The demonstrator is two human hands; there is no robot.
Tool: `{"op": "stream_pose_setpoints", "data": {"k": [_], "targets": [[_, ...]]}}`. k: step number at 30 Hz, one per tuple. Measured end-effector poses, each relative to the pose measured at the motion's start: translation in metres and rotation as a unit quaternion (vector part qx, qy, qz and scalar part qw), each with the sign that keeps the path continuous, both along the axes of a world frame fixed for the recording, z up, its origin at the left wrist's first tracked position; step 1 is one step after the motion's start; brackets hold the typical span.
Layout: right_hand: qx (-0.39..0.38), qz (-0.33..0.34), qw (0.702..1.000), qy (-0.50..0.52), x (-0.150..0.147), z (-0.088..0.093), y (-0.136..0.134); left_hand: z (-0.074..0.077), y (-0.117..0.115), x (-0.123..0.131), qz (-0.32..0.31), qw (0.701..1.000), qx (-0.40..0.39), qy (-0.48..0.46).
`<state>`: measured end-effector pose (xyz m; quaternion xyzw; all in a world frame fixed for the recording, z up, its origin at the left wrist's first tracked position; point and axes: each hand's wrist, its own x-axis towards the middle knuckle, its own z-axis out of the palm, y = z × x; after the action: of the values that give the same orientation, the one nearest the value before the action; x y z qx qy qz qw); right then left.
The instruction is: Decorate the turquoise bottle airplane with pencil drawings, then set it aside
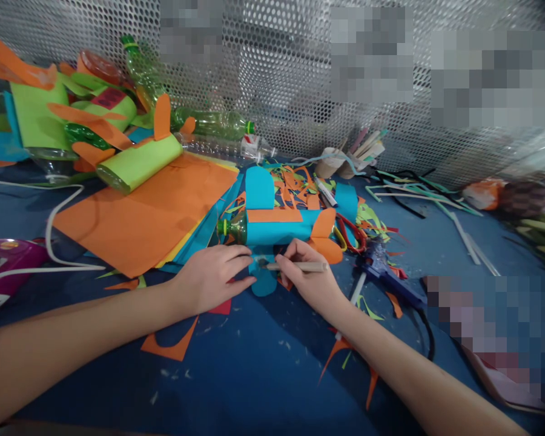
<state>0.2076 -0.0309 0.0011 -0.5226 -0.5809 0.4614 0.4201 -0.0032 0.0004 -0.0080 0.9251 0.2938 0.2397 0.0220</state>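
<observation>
A clear plastic bottle with a green cap lies on its side, wrapped in blue paper with an orange strip and orange tail pieces. One rounded blue paper wing extends behind it, another in front. My right hand pinches a light-barrelled marker, its dark tip at the front wing. With fingers stretched out, my left hand rests beside that wing and the bottle, holding nothing. The fingers partly cover the wing's left edge.
Orange sheets are stacked at left, with a paper-wrapped bottle on top. Paper scraps lie behind. Red-handled scissors and a blue glue gun lie right. A purple device with a white cord is far left.
</observation>
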Motion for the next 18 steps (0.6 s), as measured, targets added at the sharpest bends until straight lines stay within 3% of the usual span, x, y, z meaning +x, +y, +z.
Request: {"op": "stream_pose_setpoints", "data": {"k": [18], "targets": [[0.001, -0.012, 1.0, -0.006, -0.0007, -0.0015, 0.0009, 0.0006, 0.0, -0.0001, 0.0, 1.0, 0.003, 0.002]]}}
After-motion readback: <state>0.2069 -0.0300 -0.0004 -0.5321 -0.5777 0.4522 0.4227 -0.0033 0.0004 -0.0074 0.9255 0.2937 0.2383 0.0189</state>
